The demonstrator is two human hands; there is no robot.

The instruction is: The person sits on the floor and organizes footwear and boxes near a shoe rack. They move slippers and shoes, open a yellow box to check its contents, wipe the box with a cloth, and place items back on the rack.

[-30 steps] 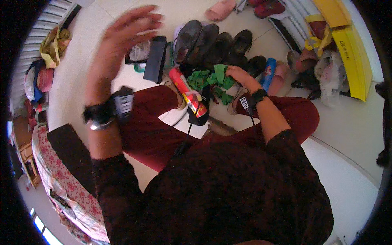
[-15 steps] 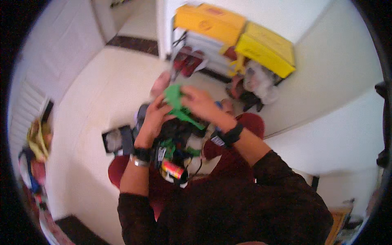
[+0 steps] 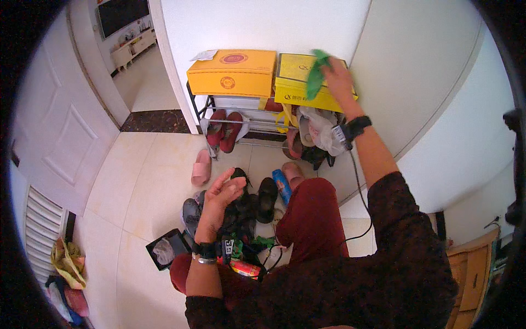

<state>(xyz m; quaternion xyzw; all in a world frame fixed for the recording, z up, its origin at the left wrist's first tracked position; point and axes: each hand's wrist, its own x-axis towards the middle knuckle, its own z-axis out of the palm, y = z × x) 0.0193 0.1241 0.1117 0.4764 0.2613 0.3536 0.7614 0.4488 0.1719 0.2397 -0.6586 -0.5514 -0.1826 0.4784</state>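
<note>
My right hand (image 3: 338, 82) is raised at the shoe rack, its fingers closed on a thin green cloth (image 3: 315, 78). The cloth hangs in front of the yellow shoe box (image 3: 290, 97), and whether it touches the box I cannot tell. Lower down, my left hand (image 3: 222, 193) is held above the floor with its fingers stretched out and nothing in it. Beneath and beside it lie several dark shoes, among them a black shoe (image 3: 267, 200) and a grey shoe (image 3: 192, 215). More green material (image 3: 263, 241) shows among the shoes near my lap.
An orange box (image 3: 233, 71) stands left of the yellow one on the metal rack. Red shoes (image 3: 232, 131) and a clear plastic bag (image 3: 323, 131) are on the rack below. Pink slippers (image 3: 201, 167), a blue packet (image 3: 281, 186) and an open black box (image 3: 167, 249) lie on the floor.
My hands have come apart. The right one has carried the green cloth up and right to the yellow box; the left has let go and opened. The view has tilted up.
</note>
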